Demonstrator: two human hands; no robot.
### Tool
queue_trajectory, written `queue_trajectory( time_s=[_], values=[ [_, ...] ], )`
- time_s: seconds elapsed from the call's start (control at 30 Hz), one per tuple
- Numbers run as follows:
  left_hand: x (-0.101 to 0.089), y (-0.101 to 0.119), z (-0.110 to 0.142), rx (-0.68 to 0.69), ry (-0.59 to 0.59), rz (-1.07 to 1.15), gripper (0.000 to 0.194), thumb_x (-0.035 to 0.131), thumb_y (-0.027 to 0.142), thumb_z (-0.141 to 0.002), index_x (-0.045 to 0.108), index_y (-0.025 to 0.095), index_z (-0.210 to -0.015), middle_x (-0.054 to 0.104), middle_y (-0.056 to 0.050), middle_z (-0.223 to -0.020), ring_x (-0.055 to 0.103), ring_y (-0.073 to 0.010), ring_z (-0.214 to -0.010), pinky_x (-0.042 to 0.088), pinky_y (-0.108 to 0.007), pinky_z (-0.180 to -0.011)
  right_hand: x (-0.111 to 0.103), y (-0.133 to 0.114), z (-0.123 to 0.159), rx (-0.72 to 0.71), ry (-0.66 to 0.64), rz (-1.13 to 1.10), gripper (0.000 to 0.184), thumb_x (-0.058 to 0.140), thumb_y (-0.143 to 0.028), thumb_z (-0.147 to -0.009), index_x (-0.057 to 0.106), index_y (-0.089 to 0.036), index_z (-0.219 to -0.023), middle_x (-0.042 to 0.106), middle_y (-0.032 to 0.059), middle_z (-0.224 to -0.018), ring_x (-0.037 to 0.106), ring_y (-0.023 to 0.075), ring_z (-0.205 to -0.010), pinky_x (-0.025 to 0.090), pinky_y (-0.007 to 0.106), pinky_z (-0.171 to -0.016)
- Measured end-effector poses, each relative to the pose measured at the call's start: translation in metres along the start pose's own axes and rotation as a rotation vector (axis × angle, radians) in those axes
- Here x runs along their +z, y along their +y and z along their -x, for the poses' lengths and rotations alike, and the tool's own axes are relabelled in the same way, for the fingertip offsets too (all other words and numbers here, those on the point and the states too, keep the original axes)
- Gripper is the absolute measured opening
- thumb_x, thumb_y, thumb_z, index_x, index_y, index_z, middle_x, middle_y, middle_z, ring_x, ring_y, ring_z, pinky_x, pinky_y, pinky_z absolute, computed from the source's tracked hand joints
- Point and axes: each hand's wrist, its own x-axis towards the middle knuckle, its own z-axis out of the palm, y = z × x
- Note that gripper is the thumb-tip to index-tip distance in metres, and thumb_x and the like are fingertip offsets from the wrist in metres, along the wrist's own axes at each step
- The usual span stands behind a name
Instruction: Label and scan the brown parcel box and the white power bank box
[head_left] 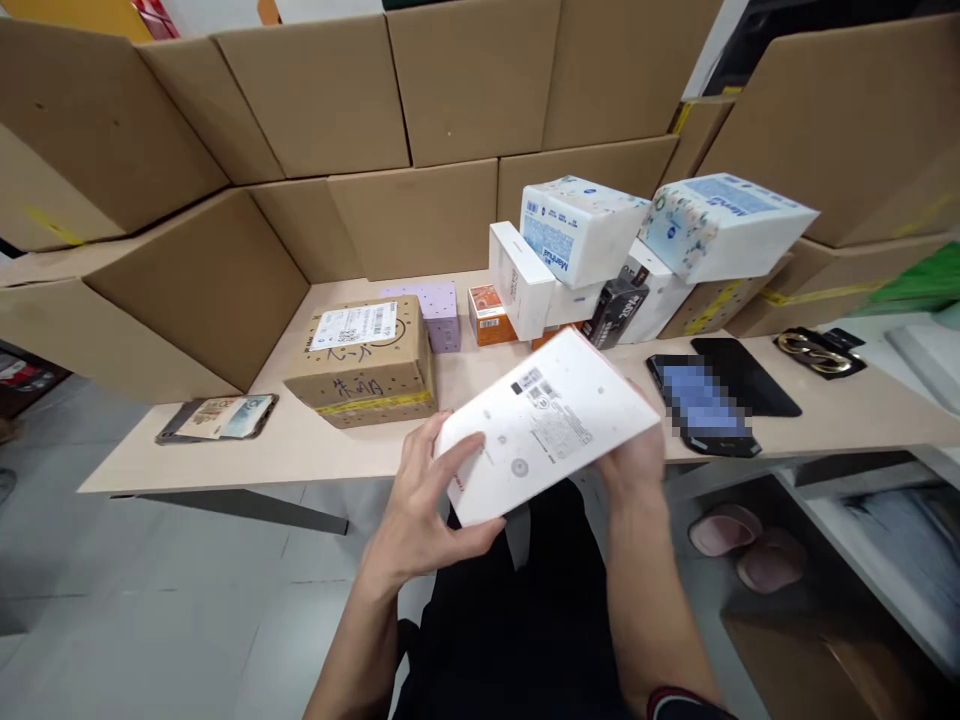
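A flat white box (547, 420) with printed labels and small round marks is held tilted over my lap, at the table's front edge. My left hand (431, 495) grips its near left corner, thumb along the lower edge and fingers across the printed face. Around the right end goes my right hand (634, 450), slightly blurred, its fingers mostly hidden behind the box. Beyond the box's left end sits a taped brown carton (375, 385) with a shipping label and handwriting. Behind the white box stand an orange box (491, 318) and an upright slim white box (521, 280).
Two tissue packs (581, 225) (727, 225) rest on small boxes at the back right. A purple box (442, 325) stands behind the carton. A phone (705, 405) lies right, banknotes (225, 415) on a dark device left. Large cardboard boxes (315, 100) wall the back.
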Motion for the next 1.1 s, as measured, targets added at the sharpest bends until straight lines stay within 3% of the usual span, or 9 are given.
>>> queue_trajectory(
  time_s=[0.1, 0.17, 0.33, 0.43, 0.57, 0.73, 0.83, 1.0, 1.1],
  values=[
    [0.014, -0.015, -0.013, -0.047, -0.187, -0.039, 0.076, 0.079, 0.033, -0.075, 0.049, 0.031, -0.145, 0.038, -0.014, -0.153, 0.038, -0.0384, -0.143, 0.042, -0.059, -0.113, -0.04, 0.009, 0.009, 0.159, 0.252, -0.23, 0.048, 0.043, -0.058, -0.096, 0.064, -0.018, -0.109, 0.071, 0.0069, -0.084, 0.067, 0.0165, -0.068, 0.053, 0.03, -0.06],
    [0.021, -0.028, -0.022, -0.08, -0.266, -0.028, 0.074, 0.078, 0.033, -0.075, 0.05, 0.03, -0.144, 0.037, -0.014, -0.154, 0.036, -0.0379, -0.144, 0.04, -0.058, -0.115, -0.05, 0.011, 0.017, 0.194, 0.299, -0.221, 0.041, 0.056, -0.055, -0.092, 0.067, -0.018, -0.104, 0.073, 0.0069, -0.086, 0.067, 0.0158, -0.07, 0.054, 0.03, -0.064],
    [0.022, -0.042, -0.032, -0.198, -0.338, 0.007, 0.075, 0.074, 0.034, -0.081, 0.044, 0.033, -0.15, 0.029, -0.012, -0.164, 0.025, -0.0372, -0.153, 0.033, -0.058, -0.121, -0.042, 0.014, 0.026, 0.049, 0.031, 0.274, 0.036, 0.057, -0.047, -0.093, 0.07, -0.021, -0.114, 0.075, 0.0098, -0.108, 0.069, 0.021, -0.09, 0.056, 0.038, -0.085],
    [0.023, -0.035, -0.025, -0.34, -0.277, 0.0, 0.082, 0.072, 0.043, -0.085, 0.032, 0.035, -0.156, 0.017, -0.011, -0.169, 0.019, -0.0366, -0.157, 0.033, -0.058, -0.121, -0.037, 0.014, 0.024, 0.003, -0.04, 0.372, 0.036, 0.051, -0.044, -0.096, 0.071, -0.021, -0.114, 0.075, 0.0091, -0.106, 0.068, 0.0204, -0.086, 0.056, 0.036, -0.083],
    [0.03, -0.026, -0.008, -0.474, -0.154, -0.012, 0.081, 0.067, 0.051, -0.089, 0.026, 0.035, -0.158, 0.014, -0.01, -0.171, 0.018, -0.0347, -0.157, 0.041, -0.054, -0.118, -0.041, 0.015, 0.015, 0.027, -0.099, 0.381, 0.039, 0.048, -0.048, -0.098, 0.072, -0.021, -0.112, 0.075, 0.008, -0.107, 0.068, 0.0202, -0.088, 0.054, 0.035, -0.084],
    [0.033, -0.024, -0.002, -0.479, -0.139, -0.002, 0.073, 0.065, 0.051, -0.09, 0.034, 0.037, -0.155, 0.011, -0.008, -0.171, 0.017, -0.0347, -0.158, 0.045, -0.053, -0.115, -0.05, 0.01, -0.021, 0.049, -0.397, 0.523, 0.055, 0.025, -0.051, -0.104, 0.073, -0.024, -0.101, 0.069, 0.0061, -0.085, 0.064, 0.0222, -0.09, 0.048, 0.035, -0.083],
    [0.033, -0.024, -0.004, -0.486, -0.135, 0.017, 0.074, 0.064, 0.051, -0.091, 0.03, 0.037, -0.156, 0.012, -0.008, -0.171, 0.015, -0.0346, -0.158, 0.038, -0.057, -0.119, -0.049, 0.006, -0.04, 0.017, -0.536, 0.692, 0.048, 0.031, -0.046, -0.103, 0.071, -0.023, -0.09, 0.064, 0.0066, -0.078, 0.061, 0.022, -0.082, 0.046, 0.033, -0.078],
    [0.037, -0.022, -0.001, -0.54, 0.03, 0.045, 0.076, 0.063, 0.049, -0.092, 0.03, 0.03, -0.157, 0.04, -0.015, -0.159, 0.038, -0.034, -0.148, 0.037, -0.057, -0.119, -0.055, 0.01, -0.041, 0.014, -0.377, 0.924, 0.025, 0.049, -0.029, -0.092, 0.069, -0.019, -0.102, 0.061, 0.0098, -0.092, 0.059, 0.0211, -0.076, 0.045, 0.035, -0.075],
    [0.04, -0.018, -0.002, -0.592, 0.076, -0.015, 0.077, 0.065, 0.052, -0.089, 0.036, 0.025, -0.155, 0.055, -0.017, -0.141, 0.048, -0.0362, -0.135, 0.044, -0.06, -0.11, -0.063, 0.019, -0.036, 0.023, -0.269, 0.863, 0.043, 0.052, -0.023, -0.085, 0.062, -0.017, -0.127, 0.063, 0.0086, -0.09, 0.06, 0.0229, -0.078, 0.047, 0.039, -0.078]
  ],
)
